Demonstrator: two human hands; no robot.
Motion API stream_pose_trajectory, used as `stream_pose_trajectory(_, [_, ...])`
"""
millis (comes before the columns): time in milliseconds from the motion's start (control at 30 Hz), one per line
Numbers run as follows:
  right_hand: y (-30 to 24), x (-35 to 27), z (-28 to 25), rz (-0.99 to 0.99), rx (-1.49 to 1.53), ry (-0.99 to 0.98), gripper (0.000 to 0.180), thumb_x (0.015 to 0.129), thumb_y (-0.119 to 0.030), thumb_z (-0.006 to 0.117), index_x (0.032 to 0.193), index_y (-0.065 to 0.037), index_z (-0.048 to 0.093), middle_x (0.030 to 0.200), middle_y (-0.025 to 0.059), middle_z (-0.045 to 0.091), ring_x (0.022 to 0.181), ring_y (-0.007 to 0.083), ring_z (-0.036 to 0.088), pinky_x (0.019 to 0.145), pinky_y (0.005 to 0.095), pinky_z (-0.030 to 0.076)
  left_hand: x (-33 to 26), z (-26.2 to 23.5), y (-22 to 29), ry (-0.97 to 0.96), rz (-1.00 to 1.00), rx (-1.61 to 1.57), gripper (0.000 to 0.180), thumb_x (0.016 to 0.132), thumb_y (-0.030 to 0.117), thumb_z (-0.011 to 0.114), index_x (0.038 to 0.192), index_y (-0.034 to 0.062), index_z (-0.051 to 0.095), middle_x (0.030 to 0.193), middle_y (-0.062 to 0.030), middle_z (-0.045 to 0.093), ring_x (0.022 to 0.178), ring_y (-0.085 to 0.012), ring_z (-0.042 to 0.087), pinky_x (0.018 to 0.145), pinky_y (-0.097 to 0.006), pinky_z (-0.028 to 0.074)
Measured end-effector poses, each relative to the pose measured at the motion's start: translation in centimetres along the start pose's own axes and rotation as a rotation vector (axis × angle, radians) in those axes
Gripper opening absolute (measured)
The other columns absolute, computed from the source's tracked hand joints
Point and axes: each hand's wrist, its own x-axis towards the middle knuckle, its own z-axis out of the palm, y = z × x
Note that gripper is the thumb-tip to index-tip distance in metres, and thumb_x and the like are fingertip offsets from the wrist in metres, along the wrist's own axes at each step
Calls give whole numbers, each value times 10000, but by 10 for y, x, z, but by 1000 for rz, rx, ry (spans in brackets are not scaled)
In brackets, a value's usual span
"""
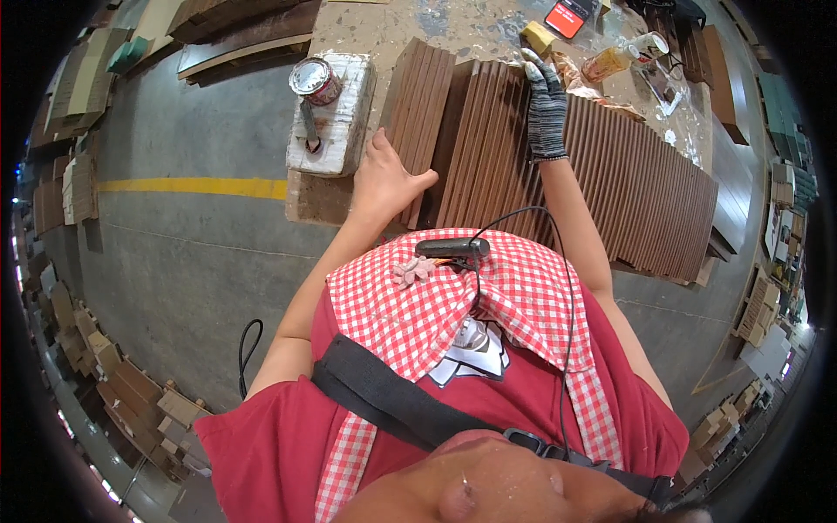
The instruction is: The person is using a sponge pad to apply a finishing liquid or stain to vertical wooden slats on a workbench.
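Observation:
My bare left hand (391,179) is at the near end of a small group of brown boards (418,105) standing on edge. Its thumb is spread wide of the fingers and touches the boards. My right hand (547,109), in a grey striped glove, lies with fingers stretched along the top of a long row of similar brown boards (632,174). A yellow sponge-like block (538,37) sits just beyond its fingertips. Between the two groups is a dark gap. The undersides of both hands are hidden.
Left of the boards, a white paint-spattered block (344,113) bears an open can (315,80) and a brush (309,126). On the stained worktable (488,22) lie a phone (568,17), a jar (609,63) and crumpled paper. A black cable hangs before my chest.

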Motion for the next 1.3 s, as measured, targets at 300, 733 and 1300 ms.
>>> stream_pose_trajectory(300, [-2,-2,3,41,8,9,257,977,-177,542,1178,-65,656,1149,49,658,1080,160,581,972,296,430,3,-5,-7,36,-42,-64,1036,638,419,774,1374,-114,275,1282,-316,468,1124,-427,550,958,-449,467])
stream_pose_trajectory(733, [1,-3,6,31,-31,23,258,975,-187,557,1184,-74,656,1134,59,666,1060,171,602,939,307,473,13,-7,-26,28,-12,-134,1016,651,424,778,1360,-121,297,1265,-326,507,1140,-413,557,967,-427,460])
stream_pose_trajectory(1300, [-3,-5,6,47,-15,33,271,976,-226,553,1185,-85,654,1113,64,663,1038,185,599,946,315,456,1,11,-6,65,55,-4,1087,677,496,758,1407,-108,225,1310,-326,444,1167,-426,527,963,-446,464])
